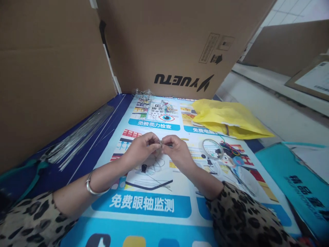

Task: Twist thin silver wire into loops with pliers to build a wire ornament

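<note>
Near the middle of the view, my left hand (pixel 144 148) and my right hand (pixel 178 151) meet fingertip to fingertip over a printed poster (pixel 177 224). Each hand pinches with thumb and index finger on a small thing between them, too small to make out. Thin looped wire (pixel 156 167) hangs or lies just below the fingers, by a small black object (pixel 144 168). Right of my right hand is a round clear dish (pixel 212 149) with tiny pieces in it.
A bundle of straight wires (pixel 82 132) and green-handled pliers (pixel 38 171) lie left. Tangled wire pieces (pixel 166 107) sit at the back. A yellow bag (pixel 228 115) and teal bag (pixel 293 175) are right. Cardboard (pixel 164 44) stands behind and left.
</note>
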The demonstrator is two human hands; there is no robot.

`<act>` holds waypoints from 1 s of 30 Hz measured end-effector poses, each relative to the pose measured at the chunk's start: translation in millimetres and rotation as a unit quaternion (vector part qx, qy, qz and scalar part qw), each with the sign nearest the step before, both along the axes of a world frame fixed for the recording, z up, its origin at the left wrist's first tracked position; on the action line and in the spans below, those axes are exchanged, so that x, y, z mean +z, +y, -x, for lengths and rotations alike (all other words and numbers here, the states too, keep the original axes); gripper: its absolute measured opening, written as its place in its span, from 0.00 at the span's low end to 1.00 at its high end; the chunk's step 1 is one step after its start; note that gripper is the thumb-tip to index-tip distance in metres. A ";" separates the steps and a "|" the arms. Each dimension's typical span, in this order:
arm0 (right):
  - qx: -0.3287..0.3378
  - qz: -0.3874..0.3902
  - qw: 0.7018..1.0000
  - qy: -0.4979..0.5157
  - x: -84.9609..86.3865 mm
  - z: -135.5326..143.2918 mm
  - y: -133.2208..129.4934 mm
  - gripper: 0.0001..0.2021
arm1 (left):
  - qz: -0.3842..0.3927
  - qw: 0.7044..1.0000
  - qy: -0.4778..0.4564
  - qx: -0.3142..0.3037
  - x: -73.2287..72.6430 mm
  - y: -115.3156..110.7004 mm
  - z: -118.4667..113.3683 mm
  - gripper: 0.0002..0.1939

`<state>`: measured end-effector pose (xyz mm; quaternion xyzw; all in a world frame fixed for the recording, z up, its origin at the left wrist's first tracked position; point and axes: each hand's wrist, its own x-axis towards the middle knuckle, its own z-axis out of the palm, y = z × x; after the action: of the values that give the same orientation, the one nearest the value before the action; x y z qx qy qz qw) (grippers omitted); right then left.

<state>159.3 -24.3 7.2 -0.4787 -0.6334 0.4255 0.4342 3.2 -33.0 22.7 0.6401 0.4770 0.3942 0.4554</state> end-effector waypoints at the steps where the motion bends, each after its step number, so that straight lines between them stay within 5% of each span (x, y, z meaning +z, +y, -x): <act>1: -0.004 -0.013 1.000 -0.008 -0.4 0.3 -0.3 0.04 | -0.003 1.000 0.011 0.006 1.3 -0.8 -0.1 0.03; 10: -0.013 -0.036 0.999 -0.007 -6.8 7.2 -5.5 0.04 | 0.020 1.000 0.002 0.020 2.3 -2.9 -1.2 0.08; 16: 0.086 -0.065 0.988 -0.107 9.1 -12.4 8.9 0.10 | 0.022 0.997 -0.066 0.032 10.3 -1.0 2.5 0.09; 19: 0.097 -0.149 0.924 -0.339 21.2 -35.2 18.0 0.22 | 0.027 0.990 -0.129 0.049 17.4 2.4 6.8 0.11; 22: 0.092 -0.083 0.833 -0.540 24.0 -51.4 22.8 0.32 | 0.045 0.983 -0.170 0.047 19.7 7.9 13.1 0.11; 25: 0.108 -0.092 0.785 -0.604 18.6 -51.5 24.5 0.24 | 0.047 0.978 -0.197 0.042 17.4 14.1 20.2 0.10; 30: 0.084 -0.169 0.759 -0.624 11.1 -39.4 23.9 0.17 | 0.057 0.974 -0.214 0.056 11.8 20.9 28.1 0.10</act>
<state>198.7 -0.4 18.3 -0.5019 -0.8634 -0.0464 -0.0205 -24.9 -12.1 34.5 0.4863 0.4252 0.5186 0.5601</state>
